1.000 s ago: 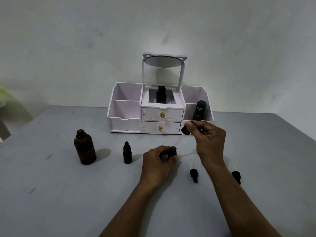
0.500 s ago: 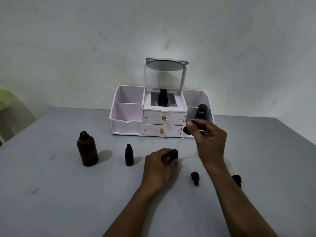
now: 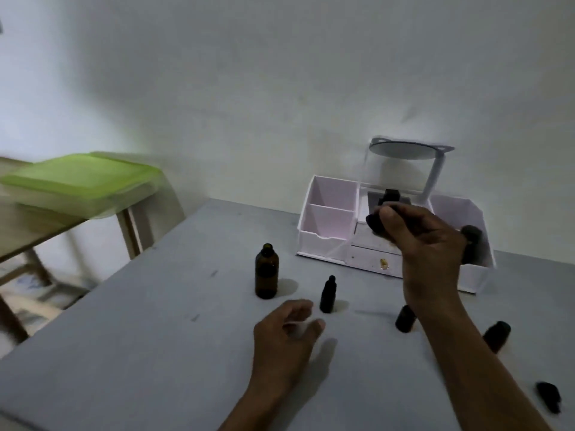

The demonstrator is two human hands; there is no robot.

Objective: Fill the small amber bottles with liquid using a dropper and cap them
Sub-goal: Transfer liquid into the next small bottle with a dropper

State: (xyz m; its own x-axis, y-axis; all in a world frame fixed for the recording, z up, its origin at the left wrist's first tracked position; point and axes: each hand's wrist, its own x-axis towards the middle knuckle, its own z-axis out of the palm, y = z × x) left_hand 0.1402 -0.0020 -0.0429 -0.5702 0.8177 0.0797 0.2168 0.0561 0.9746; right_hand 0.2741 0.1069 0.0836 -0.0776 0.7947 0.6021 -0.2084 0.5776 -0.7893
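My right hand [image 3: 426, 244] is raised in front of the organizer, pinching the black rubber bulb of a dropper [image 3: 375, 224]; its glass tube is lost in blur. My left hand [image 3: 286, 332] hovers low over the grey table [image 3: 155, 353], fingers apart and empty. A small uncapped amber bottle [image 3: 405, 319] stands just right of it, beside my right forearm. A small capped bottle [image 3: 328, 295] stands just beyond my left fingers. The large open amber bottle [image 3: 266, 272] stands further left.
A white and pink drawer organizer [image 3: 325, 213] with a mirror stands at the back, with a black bottle [image 3: 472, 245] in its right compartment. Two loose black dropper caps [image 3: 497, 336] [image 3: 549, 397] lie at the right. A green lidded box [image 3: 81, 178] sits on a wooden stand at the left.
My left hand has let go of the small bottle and opened. My right hand has lifted the dropper away from it. The view has swung to the left.
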